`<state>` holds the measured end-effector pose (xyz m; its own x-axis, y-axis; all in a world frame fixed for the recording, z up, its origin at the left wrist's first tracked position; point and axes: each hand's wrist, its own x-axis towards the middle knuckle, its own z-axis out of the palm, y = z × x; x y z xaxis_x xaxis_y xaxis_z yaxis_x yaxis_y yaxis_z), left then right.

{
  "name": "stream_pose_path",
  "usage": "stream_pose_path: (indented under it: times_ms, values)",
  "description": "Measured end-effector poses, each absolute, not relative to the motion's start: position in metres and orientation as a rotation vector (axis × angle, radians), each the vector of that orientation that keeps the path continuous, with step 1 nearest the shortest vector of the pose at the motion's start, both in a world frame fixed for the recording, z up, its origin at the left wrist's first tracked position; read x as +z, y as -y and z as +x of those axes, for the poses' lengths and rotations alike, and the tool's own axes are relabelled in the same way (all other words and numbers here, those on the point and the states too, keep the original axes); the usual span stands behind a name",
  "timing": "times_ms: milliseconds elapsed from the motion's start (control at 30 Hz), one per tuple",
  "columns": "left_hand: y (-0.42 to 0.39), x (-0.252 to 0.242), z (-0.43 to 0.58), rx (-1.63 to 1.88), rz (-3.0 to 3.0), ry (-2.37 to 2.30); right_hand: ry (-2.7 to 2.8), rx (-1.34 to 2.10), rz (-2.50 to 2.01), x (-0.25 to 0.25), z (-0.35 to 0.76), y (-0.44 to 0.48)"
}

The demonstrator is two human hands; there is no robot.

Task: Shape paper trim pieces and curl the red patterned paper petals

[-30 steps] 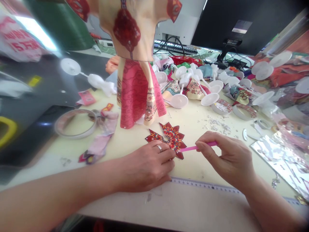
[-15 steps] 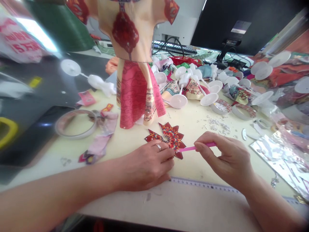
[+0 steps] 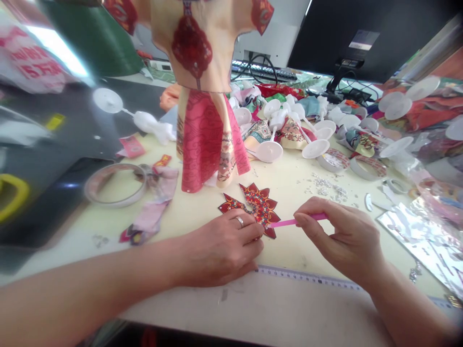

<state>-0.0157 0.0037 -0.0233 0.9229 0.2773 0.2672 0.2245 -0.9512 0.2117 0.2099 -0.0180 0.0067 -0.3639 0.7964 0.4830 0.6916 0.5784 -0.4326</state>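
A red patterned collar-shaped fabric piece (image 3: pixel 263 208) with pointed petal edges lies flat on the table. My left hand (image 3: pixel 226 248), a ring on one finger, is closed over its lower left part with bent fingers and holds it against the table. Between the thumb and fingers of my right hand (image 3: pixel 338 236) is a thin pink stick (image 3: pixel 284 223). Its tip touches the lower right part of the collar, close to my left fingertips. What lies under my left fingers is hidden.
Behind the collar stands a doll-sized dress (image 3: pixel 202 140). A tape roll (image 3: pixel 115 185) is at left, with a phone (image 3: pixel 68 197) beyond it. Tiny loose stones (image 3: pixel 327 188) lie at right. A ruler strip (image 3: pixel 307 278) runs near the front edge. White doll stands (image 3: pixel 269 152) crowd the back.
The whole view has shifted slightly, so things appear a little farther right. Hands, stick and collar keep nearly the same places relative to one another.
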Motion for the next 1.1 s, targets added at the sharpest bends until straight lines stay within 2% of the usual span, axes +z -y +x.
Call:
stream_pose_path:
  times_ms: [700,967,1100]
  values:
    - [-0.002,-0.025,-0.014,0.409,2.922,-0.395,2.137,0.191,-1.197,0.006,0.211,0.018]
    - [-0.002,-0.024,-0.014,0.415,2.877,-0.428,1.669,0.232,-1.344,0.01,0.218,0.019]
    - [-0.005,-0.024,-0.016,0.525,2.848,-0.4,1.547,0.223,-1.402,0.015,0.22,0.017]
